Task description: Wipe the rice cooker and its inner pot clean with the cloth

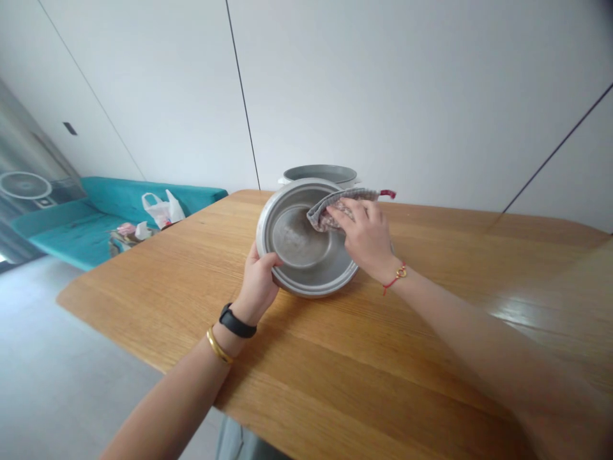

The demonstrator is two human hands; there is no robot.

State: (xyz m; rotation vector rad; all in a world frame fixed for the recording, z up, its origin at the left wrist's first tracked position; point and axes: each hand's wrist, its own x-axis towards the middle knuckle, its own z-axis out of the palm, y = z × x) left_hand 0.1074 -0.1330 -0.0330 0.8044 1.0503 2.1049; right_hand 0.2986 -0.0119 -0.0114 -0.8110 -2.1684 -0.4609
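Note:
My left hand [260, 279] grips the lower left rim of a round grey metal pot lid [301, 246], its thumb lying over the edge. The lid is tilted up, with its hollow inner side towards me. In my right hand [366, 236] is a folded grey and pinkish cloth [330, 214] with a red loop at its far end. The fingers press the cloth against the upper right of the lid's inside. Behind the lid stands a grey-lined pot [320, 171] with light handles, its lower part hidden by the lid.
The wooden table [383, 364] carries the pot and reaches back to a white panelled wall [407, 83]. Beyond its left end are a teal sofa [62, 230], a white plastic bag [163, 209] and a round fan [25, 185].

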